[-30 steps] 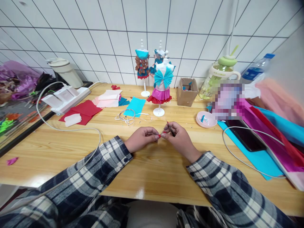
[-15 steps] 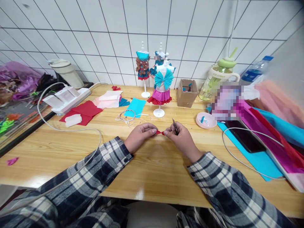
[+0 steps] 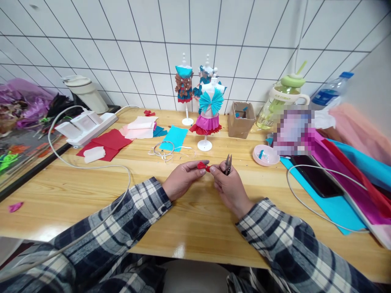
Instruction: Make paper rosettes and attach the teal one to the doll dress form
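Red paper (image 3: 202, 165) bridges the hands above the surface (image 3: 195, 219) — left hand (image 3: 183, 179) pinching one end, right hand (image 3: 231, 184) pinching near its middle, snips (image 3: 228, 165) in the right's curled fingers, tips pointing away. Both wrists angle inward. Beyond, the jug's (image 3: 281, 99) band starts "ICE" — the rest is blurred; the bottle's (image 3: 332, 91) blue label is unreadable.

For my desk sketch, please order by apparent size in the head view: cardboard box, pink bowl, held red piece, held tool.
1. Cardboard box
2. Pink bowl
3. Held red piece and held tool: too alike to rank, both partly hidden.
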{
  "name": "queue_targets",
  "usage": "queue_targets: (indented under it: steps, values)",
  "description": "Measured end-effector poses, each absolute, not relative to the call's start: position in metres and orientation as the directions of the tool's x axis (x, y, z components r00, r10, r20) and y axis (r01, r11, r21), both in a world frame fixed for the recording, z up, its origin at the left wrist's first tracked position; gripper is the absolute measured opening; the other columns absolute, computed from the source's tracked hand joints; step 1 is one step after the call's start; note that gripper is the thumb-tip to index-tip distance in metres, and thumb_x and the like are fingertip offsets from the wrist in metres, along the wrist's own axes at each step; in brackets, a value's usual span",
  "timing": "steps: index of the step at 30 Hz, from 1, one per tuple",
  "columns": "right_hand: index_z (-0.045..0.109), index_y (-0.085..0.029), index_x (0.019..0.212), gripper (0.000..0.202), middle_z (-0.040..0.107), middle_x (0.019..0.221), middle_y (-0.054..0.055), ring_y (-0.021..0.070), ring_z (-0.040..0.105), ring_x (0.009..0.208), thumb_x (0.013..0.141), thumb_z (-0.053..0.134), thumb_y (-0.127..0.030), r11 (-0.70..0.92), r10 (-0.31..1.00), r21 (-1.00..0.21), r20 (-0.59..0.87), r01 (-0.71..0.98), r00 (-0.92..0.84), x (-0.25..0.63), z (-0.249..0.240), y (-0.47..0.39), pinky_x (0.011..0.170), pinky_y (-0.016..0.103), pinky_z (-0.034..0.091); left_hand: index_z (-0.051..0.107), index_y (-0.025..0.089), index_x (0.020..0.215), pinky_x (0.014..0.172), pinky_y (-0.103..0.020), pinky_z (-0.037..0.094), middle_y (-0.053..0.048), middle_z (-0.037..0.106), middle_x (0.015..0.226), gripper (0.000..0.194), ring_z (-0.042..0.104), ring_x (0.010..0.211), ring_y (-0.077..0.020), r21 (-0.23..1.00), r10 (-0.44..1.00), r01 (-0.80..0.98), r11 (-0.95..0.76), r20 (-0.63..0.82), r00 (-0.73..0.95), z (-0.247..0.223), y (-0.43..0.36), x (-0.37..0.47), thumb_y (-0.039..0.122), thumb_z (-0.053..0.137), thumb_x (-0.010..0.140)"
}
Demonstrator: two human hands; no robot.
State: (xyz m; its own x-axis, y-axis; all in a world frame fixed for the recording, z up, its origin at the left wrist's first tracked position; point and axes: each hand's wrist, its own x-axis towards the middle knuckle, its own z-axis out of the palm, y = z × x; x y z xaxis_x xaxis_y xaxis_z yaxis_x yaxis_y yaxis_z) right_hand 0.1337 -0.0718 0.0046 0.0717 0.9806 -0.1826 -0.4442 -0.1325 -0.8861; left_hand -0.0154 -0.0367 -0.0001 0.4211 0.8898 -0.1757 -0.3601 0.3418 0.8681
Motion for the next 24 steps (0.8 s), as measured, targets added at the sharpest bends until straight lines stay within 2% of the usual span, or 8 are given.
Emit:
queue_targets:
  steps: [2, 5, 7, 9, 11, 13, 19, 24]
  values:
    - [0.029, -0.025, 0.078, 0.050, 0.046, 0.064, -0.010, 0.0052, 0.028, 0.044, 0.065, 0.076, -0.037, -0.169, 0.979, -0.898, -0.199, -0.405, 0.034, 0.132, 0.002, -0.072, 0.039, 0.020, 0.022, 0.076, 0.016, 0.088, 0.095, -0.033, 0.044, -0.004, 0.075, 0.089, 0.026, 0.065, 0.089, -0.0161, 0.880, 0.905, -0.346, 0.325, -0.184, 0.383, -0.002, -0.036, -0.015, 0.025, 0.084, 0.065]
    - [0.032, -0.025, 0.077, 0.045, 0.048, 0.067, -0.008, 0.0066, 0.032, 0.047, 0.067, 0.073, -0.039, -0.201, 0.976, -0.939, -0.215, -0.280, 0.021, 0.134, -0.002, -0.072, 0.040, 0.021, 0.024, 0.075, 0.014, 0.083, 0.092, -0.035, 0.047, -0.005, 0.075, 0.088, 0.025, 0.066, 0.086, -0.0179, 0.918, 0.926, -0.289, 0.272, -0.168, 0.337, -0.001, -0.034, -0.018, 0.031, 0.083, 0.066]
    - [0.039, -0.023, 0.077, 0.036, 0.047, 0.067, -0.007, 0.0076, 0.034, 0.049, 0.070, 0.071, -0.039, -0.135, 0.988, -0.978, -0.145, -0.160, 0.054, 0.139, 0.000, -0.070, 0.043, 0.022, 0.028, 0.074, 0.015, 0.084, 0.088, -0.035, 0.049, -0.006, 0.075, 0.087, 0.028, 0.066, 0.084, -0.0187, 0.953, 0.940, -0.212, 0.218, -0.147, 0.307, 0.000, -0.032, -0.021, 0.035, 0.082, 0.066]
    - [0.052, -0.022, 0.088, 0.027, 0.043, 0.064, -0.007, 0.0091, 0.036, 0.052, 0.074, 0.069, -0.038, -0.019, 0.999, -1.000, -0.020, -0.008, 0.048, 0.146, 0.004, -0.070, 0.047, 0.024, 0.032, 0.074, 0.015, 0.087, 0.084, -0.035, 0.050, -0.006, 0.075, 0.086, 0.030, 0.067, 0.082, -0.0197, 0.980, 0.940, -0.097, 0.172, -0.134, 0.314, 0.002, -0.031, -0.024, 0.037, 0.081, 0.067]
    - [0.059, -0.022, 0.107, 0.034, 0.041, 0.062, -0.007, 0.0105, 0.039, 0.055, 0.077, 0.067, -0.036, 0.076, 0.996, -0.989, 0.070, 0.128, -0.050, 0.151, 0.011, -0.070, 0.052, 0.025, 0.034, 0.074, 0.016, 0.089, 0.082, -0.035, 0.051, -0.006, 0.075, 0.086, 0.031, 0.068, 0.082, -0.0209, 0.994, 0.927, 0.019, 0.108, -0.108, 0.359, 0.003, -0.031, -0.027, 0.039, 0.080, 0.068]
    - [0.063, -0.021, 0.113, 0.038, 0.043, 0.063, -0.006, 0.0108, 0.040, 0.057, 0.078, 0.068, -0.036, 0.124, 0.984, -0.969, 0.091, 0.214, -0.155, 0.155, 0.016, -0.070, 0.054, 0.025, 0.034, 0.075, 0.017, 0.087, 0.082, -0.035, 0.051, -0.007, 0.076, 0.089, 0.028, 0.068, 0.085, -0.0221, 0.994, 0.913, 0.112, 0.006, -0.051, 0.406, 0.003, -0.031, -0.028, 0.039, 0.077, 0.070]
    - [0.067, -0.018, 0.087, 0.017, 0.058, 0.071, -0.002, 0.0102, 0.042, 0.057, 0.076, 0.069, -0.032, 0.121, 0.988, -0.937, 0.080, 0.329, -0.133, 0.159, 0.015, -0.067, 0.055, 0.025, 0.034, 0.075, 0.020, 0.086, 0.082, -0.032, 0.049, -0.004, 0.076, 0.089, 0.020, 0.068, 0.085, -0.0216, 0.910, 0.875, 0.342, -0.236, 0.046, 0.482, 0.009, -0.035, -0.027, 0.037, 0.069, 0.078]
    - [0.065, -0.019, 0.080, 0.012, 0.061, 0.069, -0.002, 0.0111, 0.044, 0.058, 0.075, 0.067, -0.029, 0.106, 0.990, -0.934, 0.065, 0.341, -0.128, 0.160, 0.013, -0.066, 0.056, 0.025, 0.034, 0.075, 0.020, 0.087, 0.084, -0.033, 0.048, -0.006, 0.075, 0.089, 0.018, 0.067, 0.087, -0.0216, 0.827, 0.825, 0.369, -0.424, 0.185, 0.534, 0.016, -0.035, -0.029, 0.034, 0.066, 0.081]
